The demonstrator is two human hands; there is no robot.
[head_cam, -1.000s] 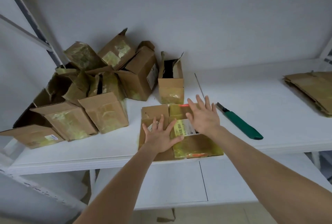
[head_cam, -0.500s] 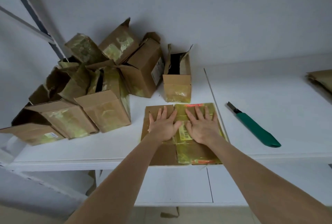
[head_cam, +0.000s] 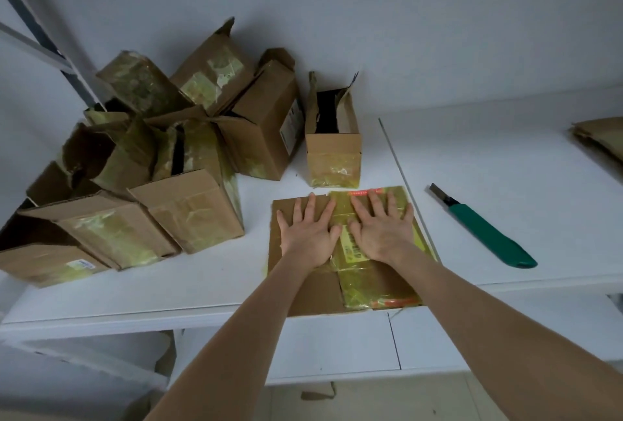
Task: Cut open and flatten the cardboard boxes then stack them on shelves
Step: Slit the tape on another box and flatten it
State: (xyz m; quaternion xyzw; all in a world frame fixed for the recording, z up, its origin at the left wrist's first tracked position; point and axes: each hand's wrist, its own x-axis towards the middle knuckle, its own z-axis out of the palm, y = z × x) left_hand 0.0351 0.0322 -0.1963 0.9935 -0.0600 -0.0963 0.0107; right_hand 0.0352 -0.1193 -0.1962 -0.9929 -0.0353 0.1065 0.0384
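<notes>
Both palms press down on a flattened cardboard box (head_cam: 323,292) lying at the front edge of a white shelf (head_cam: 505,157). The left hand (head_cam: 308,235) is spread flat on bare brown card. The right hand (head_cam: 381,231), just beside it at 3 o'clock, has straight, splayed fingers on yellowed tape and a barcode label. The thumbs lie close together, and neither hand grips anything. At 12 o'clock from the flat box, just beyond the fingertips, stands a small open box (head_cam: 333,154) with torn flaps up. A heap of unflattened boxes (head_cam: 151,167) fills the shelf from 9 to 11 o'clock. A green-handled utility knife (head_cam: 485,231) lies untouched at 3 o'clock, and a stack of flattened cardboard (head_cam: 600,137) sits far off at 2 o'clock.
</notes>
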